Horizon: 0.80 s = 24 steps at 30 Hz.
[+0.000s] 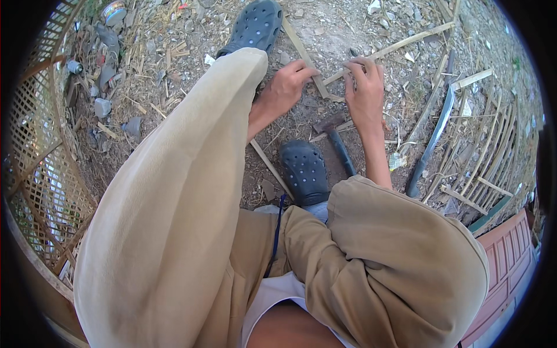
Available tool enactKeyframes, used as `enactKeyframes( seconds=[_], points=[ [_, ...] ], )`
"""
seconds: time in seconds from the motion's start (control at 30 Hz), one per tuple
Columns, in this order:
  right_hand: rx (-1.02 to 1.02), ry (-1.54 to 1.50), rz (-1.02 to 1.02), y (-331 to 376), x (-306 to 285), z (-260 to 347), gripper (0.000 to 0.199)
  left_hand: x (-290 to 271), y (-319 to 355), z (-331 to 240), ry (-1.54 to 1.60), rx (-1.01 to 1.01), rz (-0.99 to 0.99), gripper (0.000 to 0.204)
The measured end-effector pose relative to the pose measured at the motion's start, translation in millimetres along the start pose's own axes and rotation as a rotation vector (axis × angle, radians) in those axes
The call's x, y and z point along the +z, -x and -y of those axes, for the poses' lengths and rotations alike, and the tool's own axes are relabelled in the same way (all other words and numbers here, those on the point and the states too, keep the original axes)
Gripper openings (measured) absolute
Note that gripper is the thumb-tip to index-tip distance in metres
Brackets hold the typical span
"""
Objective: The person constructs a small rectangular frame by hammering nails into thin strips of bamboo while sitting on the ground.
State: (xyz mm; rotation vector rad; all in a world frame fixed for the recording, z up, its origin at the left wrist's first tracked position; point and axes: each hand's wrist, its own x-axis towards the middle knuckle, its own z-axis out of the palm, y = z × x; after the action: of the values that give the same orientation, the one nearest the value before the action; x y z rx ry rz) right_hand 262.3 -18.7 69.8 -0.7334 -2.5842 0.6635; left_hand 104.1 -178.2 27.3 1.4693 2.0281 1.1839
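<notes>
My left hand (286,86) is closed, its fingertips pinched at the side of a short flat wooden strip (300,45) on the ground. My right hand (365,90) has its fingers curled over a longer wooden strip (415,40) that runs off to the far right. The two strips meet at an angle between my hands, where a small piece of wood (335,98) lies. A hammer (341,152) with a dark handle rests on the dirt just nearer than my hands, its head beside the right wrist. The undersides of the fingers are hidden.
A long-bladed machete (435,136) lies right of my right forearm, beside a frame of thin slats (487,151). My dark clogs (304,171) stand on the littered ground. At left is a woven lattice panel (43,156); a reddish panelled piece (505,261) is at lower right.
</notes>
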Motion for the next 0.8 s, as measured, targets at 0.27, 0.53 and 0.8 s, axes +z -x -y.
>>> enactKeyframes(
  seconds=[0.27, 0.53, 0.8],
  points=[
    [0.042, -0.205, 0.036, 38.6, 28.1, 12.1, 0.035, 2.4, -3.9, 3.0, -0.064, 0.036, -0.005, 0.035],
    [0.261, -0.344, 0.038, 43.8, 37.6, 21.2, 0.03, -11.1, 6.1, -12.2, -0.02, -0.077, -0.083, 0.032],
    [0.393, -0.312, 0.063, 40.5, 36.5, 32.3, 0.024, -14.2, 35.3, -12.8, 0.853, -0.67, -0.019, 0.022]
  ],
)
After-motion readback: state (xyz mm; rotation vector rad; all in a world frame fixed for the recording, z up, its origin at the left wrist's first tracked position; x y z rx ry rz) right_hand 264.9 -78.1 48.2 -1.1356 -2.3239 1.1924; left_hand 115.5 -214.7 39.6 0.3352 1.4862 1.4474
